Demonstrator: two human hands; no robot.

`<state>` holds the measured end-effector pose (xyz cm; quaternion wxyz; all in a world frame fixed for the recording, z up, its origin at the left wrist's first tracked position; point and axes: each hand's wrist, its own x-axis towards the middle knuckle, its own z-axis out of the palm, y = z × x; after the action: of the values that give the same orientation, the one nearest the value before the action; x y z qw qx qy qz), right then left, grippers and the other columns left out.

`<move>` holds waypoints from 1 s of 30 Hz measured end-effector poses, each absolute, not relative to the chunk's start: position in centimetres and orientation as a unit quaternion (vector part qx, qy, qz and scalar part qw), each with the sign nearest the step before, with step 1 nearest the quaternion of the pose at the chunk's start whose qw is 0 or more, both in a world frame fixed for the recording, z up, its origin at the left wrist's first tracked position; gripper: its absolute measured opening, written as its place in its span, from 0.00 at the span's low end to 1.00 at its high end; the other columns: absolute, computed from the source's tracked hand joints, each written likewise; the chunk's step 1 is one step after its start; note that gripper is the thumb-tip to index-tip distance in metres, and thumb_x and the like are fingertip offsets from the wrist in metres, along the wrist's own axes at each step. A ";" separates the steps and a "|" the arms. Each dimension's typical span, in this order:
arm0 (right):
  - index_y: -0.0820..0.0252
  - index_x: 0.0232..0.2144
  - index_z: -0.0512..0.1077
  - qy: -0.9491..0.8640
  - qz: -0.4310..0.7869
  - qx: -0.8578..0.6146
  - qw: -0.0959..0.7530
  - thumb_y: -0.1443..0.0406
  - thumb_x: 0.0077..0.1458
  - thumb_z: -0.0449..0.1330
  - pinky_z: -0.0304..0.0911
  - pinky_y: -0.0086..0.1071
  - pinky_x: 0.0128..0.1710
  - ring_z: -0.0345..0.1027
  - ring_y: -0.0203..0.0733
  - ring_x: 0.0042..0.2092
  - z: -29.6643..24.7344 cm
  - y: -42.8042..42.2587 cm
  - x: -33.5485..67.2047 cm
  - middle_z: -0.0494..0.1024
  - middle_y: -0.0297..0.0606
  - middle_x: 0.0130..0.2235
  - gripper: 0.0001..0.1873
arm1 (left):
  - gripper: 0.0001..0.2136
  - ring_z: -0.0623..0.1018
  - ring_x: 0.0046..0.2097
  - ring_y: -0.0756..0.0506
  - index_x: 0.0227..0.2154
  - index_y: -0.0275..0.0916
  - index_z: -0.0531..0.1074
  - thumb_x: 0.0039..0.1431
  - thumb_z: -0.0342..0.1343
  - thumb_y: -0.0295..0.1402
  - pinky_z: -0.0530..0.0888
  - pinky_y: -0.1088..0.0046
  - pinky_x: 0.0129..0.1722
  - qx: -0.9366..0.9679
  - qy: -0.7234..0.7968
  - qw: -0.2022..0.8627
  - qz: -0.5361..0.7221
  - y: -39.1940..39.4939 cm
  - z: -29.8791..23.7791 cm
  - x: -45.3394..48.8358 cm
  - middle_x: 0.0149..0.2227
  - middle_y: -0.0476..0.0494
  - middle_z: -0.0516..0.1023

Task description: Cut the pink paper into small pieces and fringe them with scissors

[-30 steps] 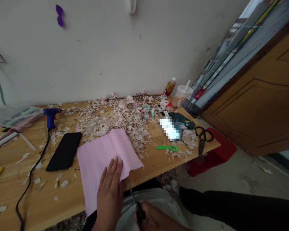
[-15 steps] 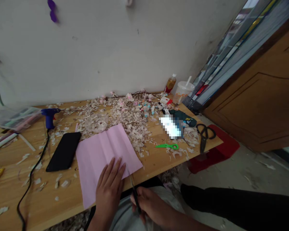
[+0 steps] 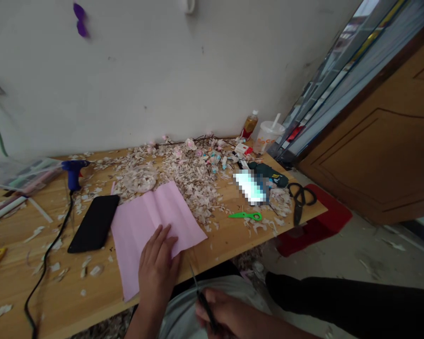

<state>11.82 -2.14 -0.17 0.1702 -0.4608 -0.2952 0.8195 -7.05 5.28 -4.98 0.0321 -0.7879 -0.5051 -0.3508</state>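
Observation:
A sheet of pink paper point(image 3: 137, 221) with soft fold lines lies at the table's front edge. Flat on its lower right part rests my left hand point(image 3: 158, 263), fingers stretched out; the thumb side is partly hidden. My right hand point(image 3: 221, 306) is closed round the black handles of a pair of scissors point(image 3: 207, 308), just off the table edge. The thin blades point up and away, apart from the paper, and look closed or nearly so. A black phone point(image 3: 94, 223) lies left of the paper.
Paper scraps point(image 3: 194, 176) cover the back of the table, near pink flowers on twigs point(image 3: 190, 144). At left stands a blue glue gun point(image 3: 73, 175) with its cord. Green scissors point(image 3: 246, 216), black scissors point(image 3: 299, 200), a lit phone point(image 3: 250, 186) and a plastic cup point(image 3: 268, 136) are at right.
The scissors in my right hand have drawn back toward me, away from the paper's edge. My left hand has shifted slightly left, its fingers closer together.

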 end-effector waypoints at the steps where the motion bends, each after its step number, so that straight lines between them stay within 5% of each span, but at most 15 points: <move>1: 0.59 0.28 0.61 -0.291 0.824 -0.452 0.178 0.53 0.47 0.59 0.39 0.27 0.21 0.46 0.27 0.21 -0.2 -1.9 11.5 0.59 0.28 0.25 0.16 | 0.09 0.68 0.62 0.36 0.44 0.38 0.70 0.60 0.57 0.29 0.69 0.55 0.56 -0.793 -0.499 0.037 -0.347 5.2 -4.9 -7.0 0.58 0.36 0.72; 15: 0.62 0.26 0.63 -0.329 0.778 -0.496 0.199 0.47 0.53 0.55 0.42 0.24 0.18 0.52 0.24 0.18 -2.2 -0.5 9.4 0.67 0.32 0.27 0.22 | 0.17 0.71 0.59 0.37 0.52 0.36 0.70 0.60 0.56 0.24 0.67 0.54 0.56 -0.851 -0.415 0.071 -0.313 4.2 -5.8 -8.7 0.53 0.37 0.77; 21: 0.58 0.31 0.61 -0.287 0.817 -0.482 0.133 0.51 0.55 0.55 0.38 0.26 0.19 0.46 0.26 0.20 -1.0 -2.2 11.8 0.59 0.26 0.25 0.16 | 0.18 0.73 0.56 0.38 0.52 0.41 0.71 0.59 0.57 0.24 0.69 0.58 0.54 -0.815 -0.470 0.077 -0.330 4.9 -5.6 -8.4 0.50 0.40 0.78; 26: 0.59 0.29 0.62 -0.424 0.776 -0.443 0.148 0.52 0.58 0.56 0.47 0.25 0.27 0.50 0.29 0.28 0.6 -2.7 13.2 0.59 0.30 0.30 0.17 | 0.19 0.74 0.54 0.38 0.52 0.42 0.71 0.58 0.58 0.25 0.70 0.58 0.52 -0.778 -0.506 0.075 -0.366 5.0 -5.6 -7.8 0.49 0.40 0.78; 30: 0.58 0.32 0.62 -0.325 0.818 -0.456 0.132 0.47 0.57 0.52 0.38 0.25 0.19 0.45 0.27 0.21 -0.8 -2.1 11.2 0.57 0.27 0.25 0.20 | 0.20 0.74 0.55 0.38 0.53 0.43 0.71 0.58 0.58 0.25 0.70 0.58 0.53 -0.788 -0.485 0.063 -0.373 4.4 -5.3 -7.2 0.50 0.40 0.78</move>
<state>11.18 -2.09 -0.82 0.1317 -0.4555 -0.3247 0.8184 -7.20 4.38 -5.32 0.0634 -0.7882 -0.4853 -0.3732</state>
